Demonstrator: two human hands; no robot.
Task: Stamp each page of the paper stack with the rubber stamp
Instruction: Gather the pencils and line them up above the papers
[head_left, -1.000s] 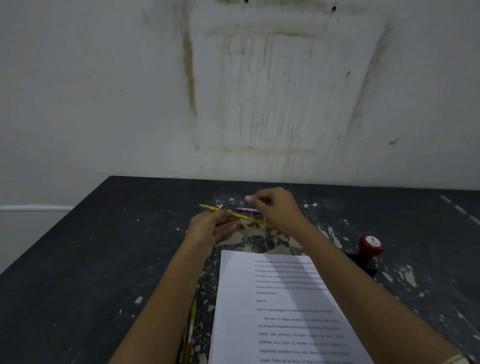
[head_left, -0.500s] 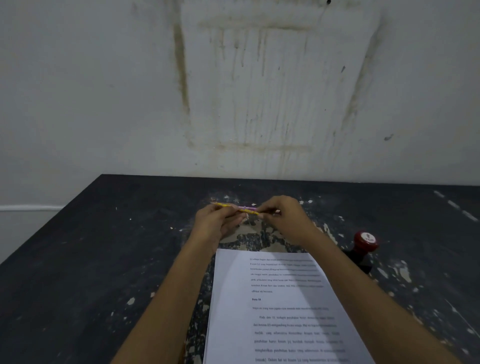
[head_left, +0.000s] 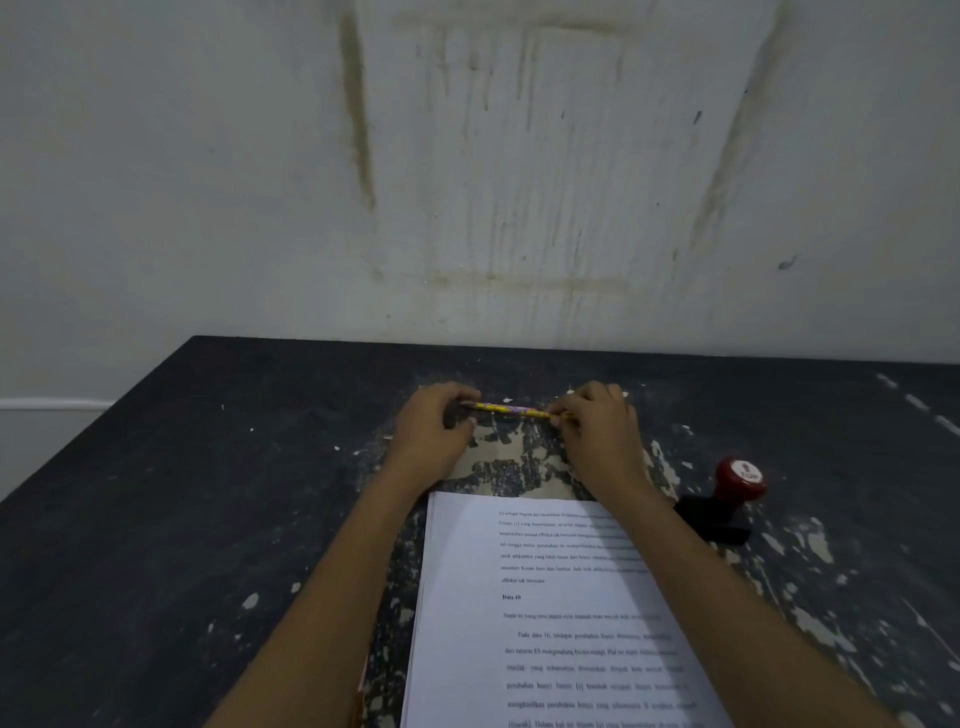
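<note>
**Stamp sits untouched, both hands on a pencil**

Beyond the far edge of the paper stack (head_left: 550, 623), low over the table (head_left: 182, 519), the left hand (head_left: 434, 434) pinches one end of a thin yellow-and-pink pencil (head_left: 506, 409). The right hand (head_left: 597, 441) pinches the other end, fingers curled. The forearms reach out on either side of the stack, the right one crossing its far right corner. The pencil lies approx. parallel to the stack's far edge.

The rubber stamp (head_left: 737, 480) stands just beside the stack's far right corner, red knob up, black base on the table, no hand on it.

Est.: the stamp is small, rigid and light — best taken by the knob, w/ a straight push down. The pages look thin and floppy, likely to slide — a flat hand on the stack, or a lift at one corner, should control them. No stamp mark shows on the top page.
</note>
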